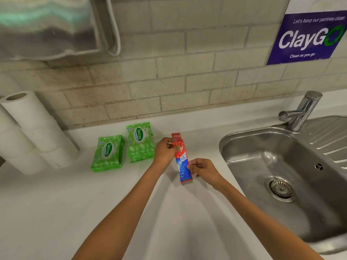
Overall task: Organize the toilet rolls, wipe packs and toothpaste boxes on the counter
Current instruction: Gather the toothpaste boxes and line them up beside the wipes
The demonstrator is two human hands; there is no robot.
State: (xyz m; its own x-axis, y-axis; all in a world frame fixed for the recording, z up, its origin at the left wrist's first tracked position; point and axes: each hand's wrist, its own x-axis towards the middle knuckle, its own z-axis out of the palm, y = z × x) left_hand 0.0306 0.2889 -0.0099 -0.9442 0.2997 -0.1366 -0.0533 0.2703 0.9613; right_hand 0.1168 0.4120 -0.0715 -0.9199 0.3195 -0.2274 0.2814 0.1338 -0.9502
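Both hands hold one red-and-blue toothpaste box (181, 163) over the white counter (56, 203). The left hand (165, 151) has its fingers curled round the box's upper, red part. The right hand (203, 168) pinches the lower, blue part between thumb and fingertips. The box runs lengthwise away from the person, its far end tipped slightly to the left. It cannot be told whether its underside touches the counter.

Just beyond the left hand's fingers the red end of a second toothpaste box (176, 136) shows, lying under or behind the held one.

Immediately left of the left hand lies a green Sanicare wipe pack (140, 142), label up. Further left, and a little nearer the person, lies another green wipe pack (108, 152), which looks thicker, as if packs were stacked. The two are close together but apart.

Far to the left of the hands, white toilet rolls (32, 132) stand stacked in columns against the tiled wall (169, 81).

To the right of the right hand is a steel sink (249, 158) set into the counter, with a chrome tap (304, 113) behind it. High on the wall beyond the hands hang a metal dispenser (47, 29) on the left and a blue "ClayGo" sign (309, 36) on the right.
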